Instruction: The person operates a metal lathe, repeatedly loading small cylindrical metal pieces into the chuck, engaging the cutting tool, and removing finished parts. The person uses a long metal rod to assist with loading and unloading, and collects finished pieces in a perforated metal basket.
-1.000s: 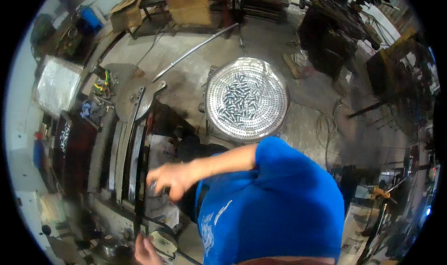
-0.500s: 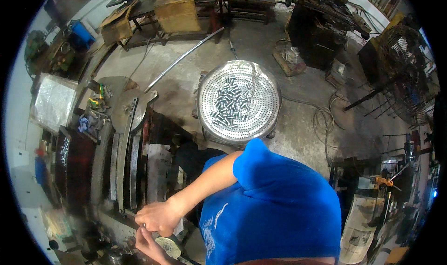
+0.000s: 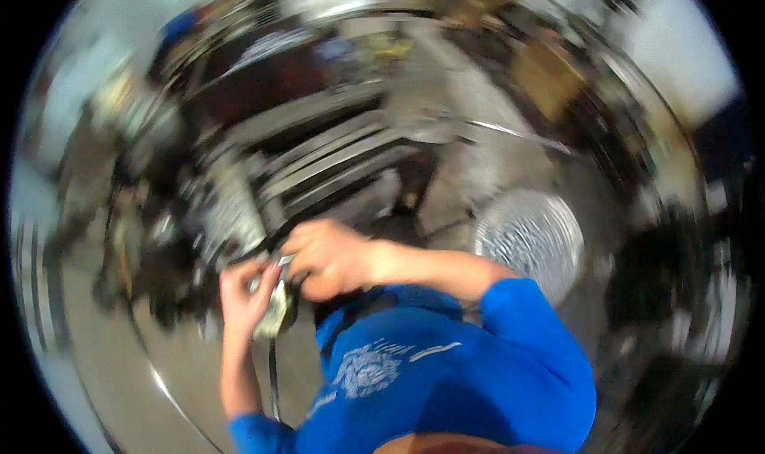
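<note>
In the head view, your 2 hands meet left of centre, just in front of your blue shirt [image 3: 478,366]. Your left hand [image 3: 249,293] comes up from the lower edge with its thumb and fingers brought together, pinching a small silvery piece [image 3: 284,259]. Your right hand [image 3: 331,260] reaches across from the right, its fingers curled and its tips right at the far side of that piece; blur keeps you from telling whether it grips it too.

The piece sits between your 2 hands, by the tip of your left thumb. Just below, partly covered by your left hand, is a pale yellowish part [image 3: 275,314], its outline smeared. Beyond your hands, long metal bars [image 3: 327,162] run side by side, slanting up to the right.

Well to the right, beyond your right forearm, a round silvery tray [image 3: 570,239] holds many small metal pieces [image 3: 514,243], too blurred for you to count. Farther off, a thin silvery rod [image 3: 518,134] lies at a slant above the tray, and a brown box [image 3: 548,79] stands beyond it.
</note>
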A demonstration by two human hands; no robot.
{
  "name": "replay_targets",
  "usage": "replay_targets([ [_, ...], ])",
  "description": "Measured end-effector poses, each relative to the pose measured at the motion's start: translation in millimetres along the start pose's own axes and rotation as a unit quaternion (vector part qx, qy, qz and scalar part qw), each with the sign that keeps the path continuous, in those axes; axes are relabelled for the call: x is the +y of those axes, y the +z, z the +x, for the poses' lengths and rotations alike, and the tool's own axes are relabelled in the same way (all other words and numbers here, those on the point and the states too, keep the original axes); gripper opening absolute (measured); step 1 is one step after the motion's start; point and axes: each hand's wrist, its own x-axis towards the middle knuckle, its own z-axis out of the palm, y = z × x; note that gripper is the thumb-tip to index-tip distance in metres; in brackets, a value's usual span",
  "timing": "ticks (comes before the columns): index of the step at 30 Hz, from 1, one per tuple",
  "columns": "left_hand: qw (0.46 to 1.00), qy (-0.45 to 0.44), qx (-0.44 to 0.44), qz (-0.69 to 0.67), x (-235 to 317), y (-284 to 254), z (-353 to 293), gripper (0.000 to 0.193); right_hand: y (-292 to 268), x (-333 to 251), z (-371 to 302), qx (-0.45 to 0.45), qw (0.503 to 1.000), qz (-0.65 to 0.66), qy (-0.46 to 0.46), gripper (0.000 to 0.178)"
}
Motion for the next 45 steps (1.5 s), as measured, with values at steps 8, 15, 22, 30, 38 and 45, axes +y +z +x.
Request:
replay_targets([
  [8, 0.929, -0.165, 0.248, 0.221, -59.5, -140.6, -126.4, 0.010, 16.1, 33.9, 103.9, -0.122, 0.992, -0.002, -0.028, 0.031],
  [15, 0.797, -0.448, 0.182, 0.361, -131.3, -198.2, -332.6, 0.038, 98.0, 86.4, 210.1, -0.192, 0.964, -0.182, -0.038, 0.031],
  [22, 0.803, -0.514, 0.300, 0.029, -130.3, -140.1, -355.7, 0.026, 143.0, 96.0, 247.8, -0.308, 0.899, -0.310, 0.025, 0.025],
  [30, 0.773, -0.559, 0.277, 0.115, -133.8, -141.4, -345.0, 0.021, 146.0, 107.3, 248.5, -0.307, 0.912, -0.266, 0.055, 0.023],
  [38, 0.716, -0.592, 0.228, 0.292, -140.3, -140.8, -361.5, 0.018, 154.7, 112.8, 251.4, -0.308, 0.903, -0.300, -0.006, 0.025],
  [45, 0.741, -0.541, 0.174, 0.357, -149.9, -161.8, -363.8, 0.016, 135.5, 119.1, 239.8, -0.293, 0.922, -0.251, 0.042, 0.032],
])
